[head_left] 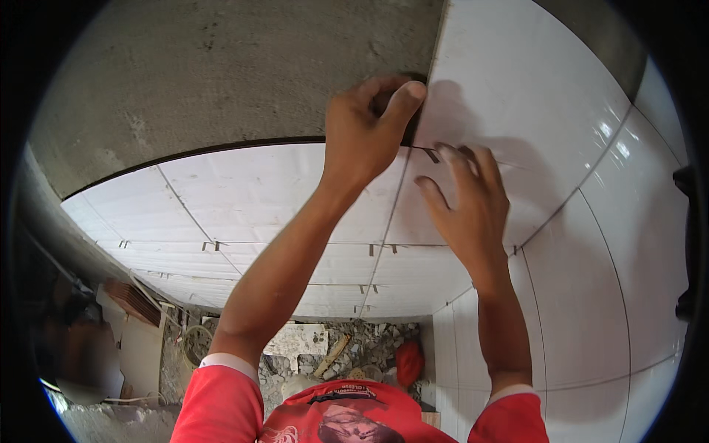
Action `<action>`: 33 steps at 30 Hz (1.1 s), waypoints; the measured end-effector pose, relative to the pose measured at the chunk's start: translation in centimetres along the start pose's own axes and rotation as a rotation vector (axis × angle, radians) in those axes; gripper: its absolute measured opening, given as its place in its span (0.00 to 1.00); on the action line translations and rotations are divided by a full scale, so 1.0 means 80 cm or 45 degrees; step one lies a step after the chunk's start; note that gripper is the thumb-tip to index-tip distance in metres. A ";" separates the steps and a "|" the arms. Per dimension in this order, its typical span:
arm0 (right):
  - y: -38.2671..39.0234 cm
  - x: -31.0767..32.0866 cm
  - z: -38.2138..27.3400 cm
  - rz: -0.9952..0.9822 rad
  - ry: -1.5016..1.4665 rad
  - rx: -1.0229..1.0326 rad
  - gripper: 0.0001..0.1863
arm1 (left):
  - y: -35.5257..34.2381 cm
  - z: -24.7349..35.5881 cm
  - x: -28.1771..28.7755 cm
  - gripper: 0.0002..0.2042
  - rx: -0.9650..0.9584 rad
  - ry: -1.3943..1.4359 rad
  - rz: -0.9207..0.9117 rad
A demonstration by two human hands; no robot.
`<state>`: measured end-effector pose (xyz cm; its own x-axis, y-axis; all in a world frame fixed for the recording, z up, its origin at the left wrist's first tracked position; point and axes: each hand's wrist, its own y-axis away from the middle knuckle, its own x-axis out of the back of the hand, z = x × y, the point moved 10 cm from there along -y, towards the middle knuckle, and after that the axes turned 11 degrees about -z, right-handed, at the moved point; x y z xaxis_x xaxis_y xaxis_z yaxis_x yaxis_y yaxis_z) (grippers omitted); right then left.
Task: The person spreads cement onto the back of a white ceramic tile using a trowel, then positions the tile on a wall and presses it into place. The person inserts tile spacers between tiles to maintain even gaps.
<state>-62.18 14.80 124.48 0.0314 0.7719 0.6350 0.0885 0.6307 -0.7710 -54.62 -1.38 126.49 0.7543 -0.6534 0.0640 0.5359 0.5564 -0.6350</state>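
Observation:
My left hand (pixel 363 129) is closed at the left edge of the large white upper tile (pixel 528 66), with thumb and fingers curled toward each other. Whatever it pinches, if anything, is hidden. Just below and to the right, my right hand (pixel 473 199) is spread over the white tiling, its fingers apart and holding nothing. Its fingertips are close to a small dark tile spacer (pixel 433 155) in the joint under the upper tile. More spacers (pixel 393 249) stick out of the lower joints.
Bare grey cement wall (pixel 221 74) lies left of the upper tile. A second tiled wall (pixel 583 280) meets this one on the right. Rubble (pixel 354 351) covers the floor below, with a red object (pixel 409 362), a pale board (pixel 297 340) and stacked brown tiles (pixel 133 301) at left.

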 end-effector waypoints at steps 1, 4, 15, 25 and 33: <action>0.007 0.009 -0.007 0.052 -0.068 0.002 0.20 | 0.017 -0.014 0.009 0.20 0.114 0.208 -0.003; 0.030 -0.010 -0.040 -0.045 -0.464 -0.013 0.18 | 0.082 -0.048 0.027 0.18 0.319 0.790 -0.052; 0.112 -0.285 -0.231 -0.882 -1.558 -0.527 0.10 | 0.316 -0.114 0.201 0.26 0.389 0.830 0.301; 0.117 -0.359 -0.429 -1.088 -1.472 0.045 0.03 | 0.447 -0.085 0.349 0.22 0.316 0.093 0.332; 0.106 -0.359 -0.505 -0.820 -1.060 0.458 0.05 | 0.543 -0.162 0.425 0.22 0.686 0.684 0.646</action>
<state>-22.10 -5.29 101.66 -0.6063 0.0199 0.7950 -0.4504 0.8153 -0.3639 -10.57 -6.08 91.12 0.7422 -0.3410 -0.5770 0.3944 0.9182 -0.0353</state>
